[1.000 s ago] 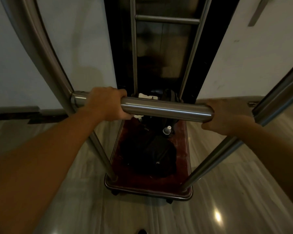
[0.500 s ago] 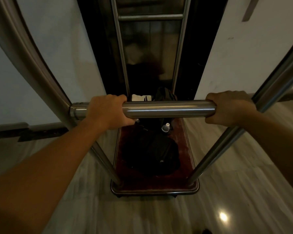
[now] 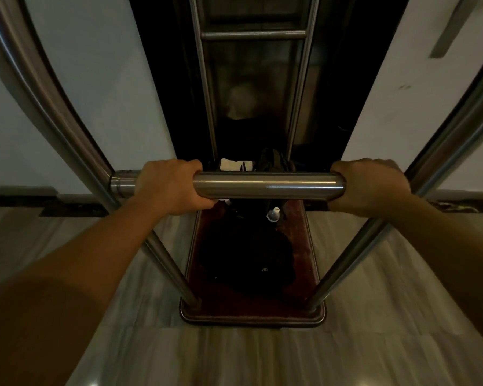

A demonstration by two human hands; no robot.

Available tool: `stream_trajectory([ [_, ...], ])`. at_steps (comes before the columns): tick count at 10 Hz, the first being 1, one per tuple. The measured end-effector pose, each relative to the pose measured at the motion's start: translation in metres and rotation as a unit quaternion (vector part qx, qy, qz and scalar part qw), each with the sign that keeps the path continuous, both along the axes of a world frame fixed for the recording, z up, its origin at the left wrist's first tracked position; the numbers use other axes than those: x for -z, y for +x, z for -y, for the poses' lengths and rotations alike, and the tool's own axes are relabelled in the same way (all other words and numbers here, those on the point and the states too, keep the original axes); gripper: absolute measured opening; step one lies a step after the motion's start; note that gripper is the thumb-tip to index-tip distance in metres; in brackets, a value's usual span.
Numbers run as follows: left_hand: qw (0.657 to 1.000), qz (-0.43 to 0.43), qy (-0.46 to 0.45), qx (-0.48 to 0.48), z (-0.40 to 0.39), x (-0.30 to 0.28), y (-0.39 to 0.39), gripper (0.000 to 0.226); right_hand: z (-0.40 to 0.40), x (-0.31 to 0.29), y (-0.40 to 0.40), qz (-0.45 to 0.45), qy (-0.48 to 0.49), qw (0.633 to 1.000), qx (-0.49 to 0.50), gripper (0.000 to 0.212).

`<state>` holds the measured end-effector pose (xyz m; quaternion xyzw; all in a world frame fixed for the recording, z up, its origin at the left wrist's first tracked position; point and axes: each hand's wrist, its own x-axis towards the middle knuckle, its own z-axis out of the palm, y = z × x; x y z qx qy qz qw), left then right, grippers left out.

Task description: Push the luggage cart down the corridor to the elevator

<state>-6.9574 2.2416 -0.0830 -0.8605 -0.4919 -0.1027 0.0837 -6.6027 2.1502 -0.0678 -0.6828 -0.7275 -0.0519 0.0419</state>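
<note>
Head view: we looked down past the handlebar (image 3: 268, 186).
Left hand (image 3: 169, 185): wrapped tight round the bar.
Right hand (image 3: 370, 185): same.
Luggage cart (image 3: 251, 316): sat on the floor, nosed at dark doors (image 3: 251, 87), black bag (image 3: 251, 260) aboard.

Hotel corridor at a lift landing: a chrome-framed luggage cart (image 3: 251, 313) with red carpeted deck stands on polished striped stone floor (image 3: 234, 358), facing a dark, black-framed elevator doorway (image 3: 251, 93) between plain white walls (image 3: 95, 93).
</note>
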Motion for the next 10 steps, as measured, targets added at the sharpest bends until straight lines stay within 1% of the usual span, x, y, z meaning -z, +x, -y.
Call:
stream_trajectory([
  [1,1.0,0.018,0.018,0.009,-0.008,0.001,0.028,0.059,-0.013,-0.005,0.028,-0.001,-0.005,1.0,0.004,0.051],
  [2,1.0,0.02,0.023,0.009,-0.012,0.0,0.04,0.059,-0.022,-0.006,0.039,-0.002,-0.001,1.0,-0.002,0.051],
  [4,1.0,0.018,0.011,0.004,-0.022,-0.002,0.061,0.058,-0.039,-0.006,0.065,-0.004,-0.006,1.0,-0.011,0.053],
  [6,0.999,0.021,-0.009,0.025,-0.024,-0.005,0.066,0.055,-0.049,-0.002,0.081,0.014,-0.043,0.998,-0.04,0.046],
  [7,0.996,0.007,-0.078,0.043,-0.028,-0.014,0.065,0.049,-0.054,-0.006,0.08,0.002,-0.103,0.994,-0.033,0.046],
  [8,0.987,-0.026,-0.148,0.052,-0.034,-0.022,0.065,0.044,-0.057,-0.012,0.078,0.003,-0.134,0.99,-0.04,0.047],
  [9,0.966,-0.045,-0.252,0.04,-0.04,-0.046,0.066,0.047,-0.063,-0.034,0.068,0.06,-0.172,0.981,-0.066,0.047],
  [10,0.959,-0.034,-0.281,0.028,-0.041,-0.061,0.065,0.047,-0.066,-0.052,0.056,0.101,-0.202,0.97,-0.091,0.044],
])
